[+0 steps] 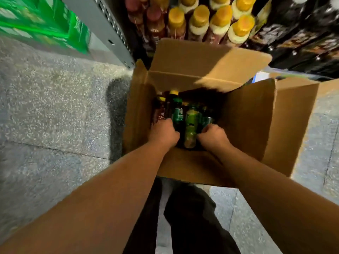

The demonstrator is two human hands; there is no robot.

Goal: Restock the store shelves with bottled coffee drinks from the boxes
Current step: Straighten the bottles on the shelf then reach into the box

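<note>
Open brown cardboard box (247, 125) at frame centre holds dark green-labelled, yellow-capped plastic bottles (190, 121); left hand (163, 132) and right hand (213, 133) each grip one.

Open box (183, 167) on floor (55, 107) before shelf bottles (200, 21), drink bottles (177, 114) inside, second box (297, 114) right

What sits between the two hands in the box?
Head view: a green-labelled plastic bottle sits between the left hand and the right hand, inside the open brown cardboard box.
</note>
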